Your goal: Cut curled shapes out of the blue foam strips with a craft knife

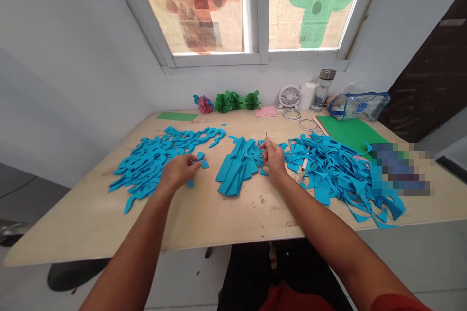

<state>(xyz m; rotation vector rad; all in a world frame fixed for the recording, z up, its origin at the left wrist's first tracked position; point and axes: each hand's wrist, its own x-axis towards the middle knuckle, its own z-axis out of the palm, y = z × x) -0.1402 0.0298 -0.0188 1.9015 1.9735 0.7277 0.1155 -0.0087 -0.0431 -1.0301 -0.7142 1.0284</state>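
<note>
My left hand (180,169) rests on the wooden table (226,214), fingers pinched on a small blue foam piece (202,159) at the edge of a pile of curved blue cut-outs (153,160). My right hand (272,155) is closed around a thin dark tool (266,137) that sticks up from the fingers. It hovers over a stack of blue foam strips (237,167) in the middle. To its right lies a heap of blue foam scraps (339,172).
Along the back wall stand green paper decorations (237,101), a pink one (205,104), a small white fan (289,96), a bottle (323,88) and a clear pouch (359,105). Green sheets (348,131) and a pink pad (265,112) lie nearby.
</note>
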